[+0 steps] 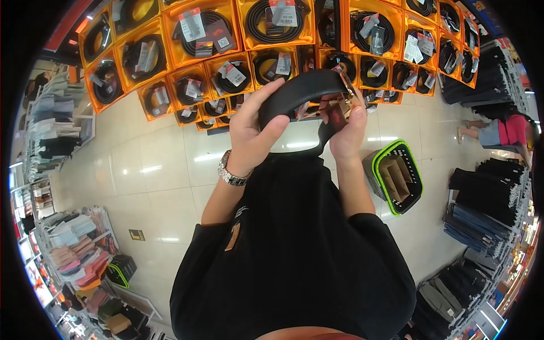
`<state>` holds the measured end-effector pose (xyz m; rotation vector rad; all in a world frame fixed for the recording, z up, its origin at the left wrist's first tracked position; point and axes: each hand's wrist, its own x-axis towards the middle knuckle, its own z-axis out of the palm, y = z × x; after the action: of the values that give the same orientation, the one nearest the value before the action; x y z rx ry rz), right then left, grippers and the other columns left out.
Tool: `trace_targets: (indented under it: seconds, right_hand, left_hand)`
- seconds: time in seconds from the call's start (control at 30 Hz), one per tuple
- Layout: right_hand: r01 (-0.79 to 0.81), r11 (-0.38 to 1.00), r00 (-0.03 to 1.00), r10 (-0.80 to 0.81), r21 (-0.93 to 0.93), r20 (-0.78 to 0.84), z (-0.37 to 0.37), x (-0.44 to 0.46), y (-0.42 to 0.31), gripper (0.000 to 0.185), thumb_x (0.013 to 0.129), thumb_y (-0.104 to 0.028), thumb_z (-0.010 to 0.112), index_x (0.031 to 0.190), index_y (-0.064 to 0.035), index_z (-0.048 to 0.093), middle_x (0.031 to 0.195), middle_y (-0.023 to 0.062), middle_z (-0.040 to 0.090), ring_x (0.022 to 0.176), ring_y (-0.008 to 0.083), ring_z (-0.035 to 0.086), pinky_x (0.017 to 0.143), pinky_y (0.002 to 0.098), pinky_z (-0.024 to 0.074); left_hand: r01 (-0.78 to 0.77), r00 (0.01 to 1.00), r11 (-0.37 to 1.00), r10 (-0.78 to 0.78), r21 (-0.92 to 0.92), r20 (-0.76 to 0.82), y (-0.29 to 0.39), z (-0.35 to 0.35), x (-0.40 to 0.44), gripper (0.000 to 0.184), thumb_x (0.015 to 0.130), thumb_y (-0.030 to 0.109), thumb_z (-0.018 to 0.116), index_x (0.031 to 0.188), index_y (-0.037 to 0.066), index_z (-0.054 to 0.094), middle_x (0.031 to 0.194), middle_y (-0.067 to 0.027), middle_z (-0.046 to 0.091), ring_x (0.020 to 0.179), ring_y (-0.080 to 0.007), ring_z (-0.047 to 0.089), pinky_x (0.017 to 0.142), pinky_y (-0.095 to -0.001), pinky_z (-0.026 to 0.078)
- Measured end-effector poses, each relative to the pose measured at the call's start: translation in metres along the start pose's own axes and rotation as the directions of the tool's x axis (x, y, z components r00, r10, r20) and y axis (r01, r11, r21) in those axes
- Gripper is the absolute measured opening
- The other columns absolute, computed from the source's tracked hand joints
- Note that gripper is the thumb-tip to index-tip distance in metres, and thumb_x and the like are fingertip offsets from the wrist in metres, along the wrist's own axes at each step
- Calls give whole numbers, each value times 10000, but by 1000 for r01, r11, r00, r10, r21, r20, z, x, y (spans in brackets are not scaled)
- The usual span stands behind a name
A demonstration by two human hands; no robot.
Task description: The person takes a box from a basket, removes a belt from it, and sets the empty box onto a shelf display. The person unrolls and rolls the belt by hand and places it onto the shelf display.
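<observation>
Black belt [306, 90] curved between my two hands.
My left hand [247, 135] grips one side of the curve; my right hand [348, 136] holds the other by the gold buckle [341, 107], the nearer hand to it, while the broad span arches crosswise between them.

Top boxes [306, 37] cropped, floor sign [136, 234] illegible

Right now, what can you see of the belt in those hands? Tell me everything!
The belt is black and smooth, with a soft shine like leather. It is curled into a loose loop, held up near the orange boxes. The left hand grips one side; the right hand holds the other, near its gold-coloured buckle. Fingers hide some of it.
</observation>
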<state>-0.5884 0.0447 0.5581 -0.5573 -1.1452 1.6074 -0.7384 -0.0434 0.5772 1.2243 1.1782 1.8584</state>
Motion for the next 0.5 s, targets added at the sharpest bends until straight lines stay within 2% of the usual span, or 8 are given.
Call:
trace_targets:
  seconds: [0.03, 0.07, 0.13, 0.17, 0.2, 0.27, 0.4, 0.5]
  right_hand:
    - [35, 991, 999, -38, -131, -23, -1, 2, -1, 750, 838, -623, 496, 1228, 17, 471, 932, 98, 595, 768, 147, 567, 580, 245, 418]
    - [28, 989, 999, -34, -142, -37, -3, 3, -4, 734, 830, -590, 531, 1228, 24, 470, 928, 91, 591, 766, 137, 558, 578, 242, 409]
    - [146, 952, 989, -145, -269, 21, -13, 8, -5, 698, 814, -526, 587, 1217, 33, 475, 930, 72, 575, 762, 116, 533, 578, 234, 391]
    - [164, 935, 986, -142, -315, 90, -24, 8, -7, 670, 791, -465, 640, 1197, 44, 484, 942, 58, 557, 776, 98, 508, 618, 221, 387]
    - [237, 895, 970, -195, -378, 146, -28, 10, -8, 639, 779, -431, 664, 1175, 44, 502, 951, 49, 549, 799, 93, 505, 679, 215, 402]
    - [311, 853, 943, -222, -418, 249, -36, 15, -12, 502, 748, -287, 725, 1081, 47, 553, 880, 46, 567, 787, 97, 550, 681, 223, 452]
    - [270, 867, 951, -174, -419, 254, -32, 16, -18, 450, 730, -255, 731, 1037, 36, 577, 833, 39, 574, 729, 88, 540, 626, 219, 433]
    - [238, 852, 959, -129, -466, 254, -32, 15, -21, 426, 718, -230, 735, 1024, 27, 587, 802, 24, 578, 677, 80, 524, 600, 212, 423]
  left_hand:
    - [13, 999, 997, -15, 69, 35, 1, -3, 0, 483, 811, 79, 643, 1263, -27, 512, 1127, -100, 600, 977, -117, 567, 837, -245, 447]
    - [15, 999, 997, -17, 72, 33, 0, -9, 1, 483, 811, 79, 643, 1263, -27, 512, 1127, -100, 600, 977, -117, 567, 837, -245, 447]
    - [16, 996, 957, -42, 291, 82, -1, -23, 2, 449, 768, 59, 654, 1207, 1, 577, 1059, -91, 640, 912, -114, 595, 801, -250, 465]
    - [70, 995, 968, -86, 242, 55, 1, -26, 2, 433, 743, 57, 660, 1172, 20, 610, 1029, -83, 652, 877, -123, 608, 768, -249, 475]
    - [44, 995, 960, -67, 277, 72, 2, -32, 4, 422, 736, 62, 662, 1154, 21, 620, 995, -90, 658, 838, -127, 612, 747, -242, 476]
    - [45, 980, 916, -119, 398, 163, 8, -43, 9, 412, 721, 61, 664, 1130, 21, 632, 954, -103, 665, 806, -132, 620, 732, -243, 481]
    - [-7, 949, 879, -144, 477, 280, 14, -49, 16, 405, 700, 52, 662, 1103, 12, 637, 920, -114, 666, 785, -158, 631, 724, -253, 488]
    - [-125, 944, 867, -45, 482, 326, 9, -54, 19, 396, 684, 49, 658, 1076, 6, 631, 889, -111, 656, 789, -217, 640, 726, -271, 491]
